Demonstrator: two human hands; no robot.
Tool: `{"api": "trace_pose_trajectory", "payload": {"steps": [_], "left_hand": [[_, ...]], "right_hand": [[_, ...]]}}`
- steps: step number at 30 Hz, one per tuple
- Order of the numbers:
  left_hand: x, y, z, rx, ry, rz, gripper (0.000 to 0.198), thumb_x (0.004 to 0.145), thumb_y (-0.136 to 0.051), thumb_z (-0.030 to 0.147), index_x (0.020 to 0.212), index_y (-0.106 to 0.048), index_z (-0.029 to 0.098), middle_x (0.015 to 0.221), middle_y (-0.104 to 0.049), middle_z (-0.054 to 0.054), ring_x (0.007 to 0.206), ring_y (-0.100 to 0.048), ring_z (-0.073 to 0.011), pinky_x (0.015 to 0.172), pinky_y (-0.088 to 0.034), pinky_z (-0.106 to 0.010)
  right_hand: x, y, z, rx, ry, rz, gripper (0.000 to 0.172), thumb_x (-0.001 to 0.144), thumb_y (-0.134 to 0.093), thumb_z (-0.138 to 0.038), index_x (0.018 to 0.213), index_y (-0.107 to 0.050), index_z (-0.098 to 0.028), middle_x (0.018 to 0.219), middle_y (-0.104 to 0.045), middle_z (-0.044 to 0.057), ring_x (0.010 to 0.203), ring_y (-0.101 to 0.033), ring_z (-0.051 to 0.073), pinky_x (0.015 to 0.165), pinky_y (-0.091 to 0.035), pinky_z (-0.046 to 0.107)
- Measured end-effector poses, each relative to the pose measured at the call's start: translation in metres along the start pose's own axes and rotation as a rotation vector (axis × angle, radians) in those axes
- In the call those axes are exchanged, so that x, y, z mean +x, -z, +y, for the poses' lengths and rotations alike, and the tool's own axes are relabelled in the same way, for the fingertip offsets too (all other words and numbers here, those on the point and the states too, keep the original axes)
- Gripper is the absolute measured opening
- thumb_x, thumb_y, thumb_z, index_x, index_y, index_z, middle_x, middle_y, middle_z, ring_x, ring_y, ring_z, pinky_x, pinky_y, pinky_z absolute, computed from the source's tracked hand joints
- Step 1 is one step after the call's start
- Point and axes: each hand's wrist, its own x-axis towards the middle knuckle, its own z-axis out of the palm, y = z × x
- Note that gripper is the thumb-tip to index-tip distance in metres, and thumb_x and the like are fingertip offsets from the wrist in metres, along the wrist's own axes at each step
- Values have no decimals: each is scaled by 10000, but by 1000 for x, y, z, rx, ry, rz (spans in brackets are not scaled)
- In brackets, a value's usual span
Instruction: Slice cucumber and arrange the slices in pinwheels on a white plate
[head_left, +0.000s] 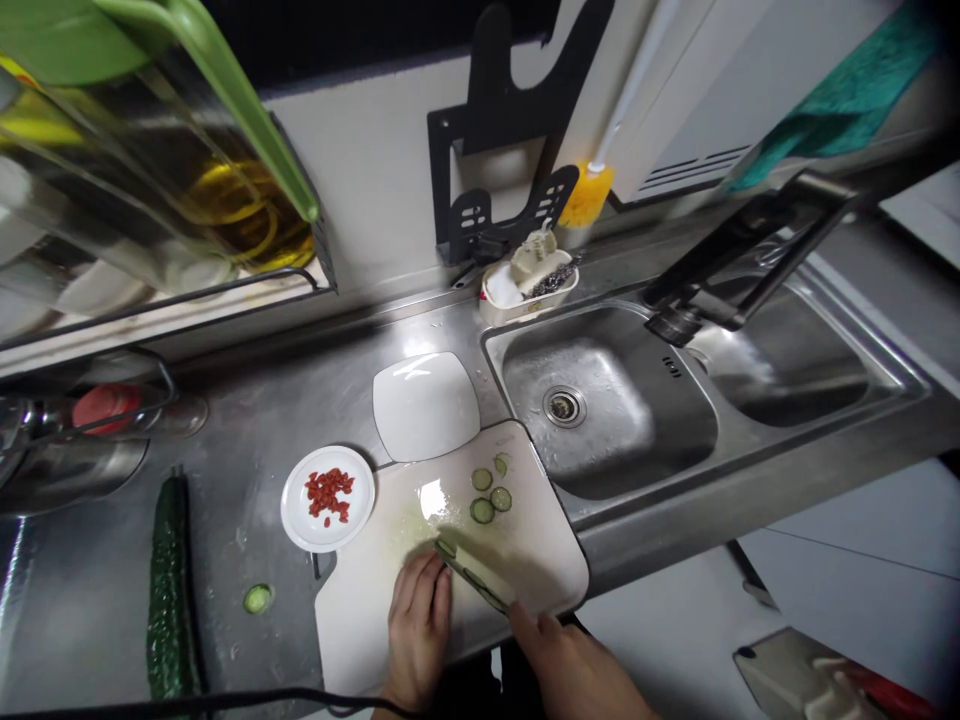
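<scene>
My right hand [577, 665] is closed around the handle of a kitchen knife [472, 578], whose blade slants across the cutting board [360, 600]. Bits of green cucumber cling along the blade. Close beside the knife tip, my left hand [420, 610] rests on the board with its fingers curled together; whatever lies under them is hidden. Several thin cucumber slices [482, 511] lie on the board beyond the knife. A cut cucumber end [257, 599] sits on the steel counter at left, near a whole cucumber [168, 590].
A white plate [292, 515] of red berries overlaps the board's left edge; an unloaded square white plate [426, 405] sits behind. Right of the board is a steel sink [622, 440] with a dark faucet [750, 260]. A black cable [225, 700] crosses the lower left.
</scene>
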Motion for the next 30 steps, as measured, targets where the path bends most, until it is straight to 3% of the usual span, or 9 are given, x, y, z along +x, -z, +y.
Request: {"api": "trace_pose_trajectory", "payload": {"steps": [10, 16, 24, 30], "left_hand": [[-2, -1, -2, 60, -14, -5, 188, 899, -483, 182, 999, -642, 170, 1039, -694, -75, 1011, -640, -193, 918, -534, -368], [1, 0, 2, 35, 9, -2, 189, 895, -483, 167, 995, -644, 164, 1028, -696, -73, 1013, -639, -192, 915, -532, -366], [3, 0, 3, 16, -4, 11, 189, 887, -486, 137, 1013, -624, 163, 1014, -690, -67, 1002, -632, -182, 914, -527, -356], [0, -2, -1, 13, -6, 1, 187, 885, -491, 135, 1020, -616, 165, 1031, -686, -68, 1015, -628, -186, 930, -516, -365]], "right_hand": [[2, 8, -5, -2, 15, 2, 527, 733, -325, 111, 1072, -595, -189, 900, -719, 75, 770, -694, 215, 548, -399, 225], [4, 5, -4, -6, 62, 87, 470, 750, -326, 80, 1033, -602, -173, 843, -717, 81, 691, -684, 189, 517, -370, 230], [9, 3, -4, 69, 73, 135, 442, 804, -335, 48, 1064, -611, -180, 855, -713, 73, 720, -676, 195, 570, -427, 242], [16, 0, -9, 22, 77, 104, 440, 790, -327, 49, 1045, -609, -174, 839, -705, 81, 703, -675, 219, 557, -438, 268]]}}
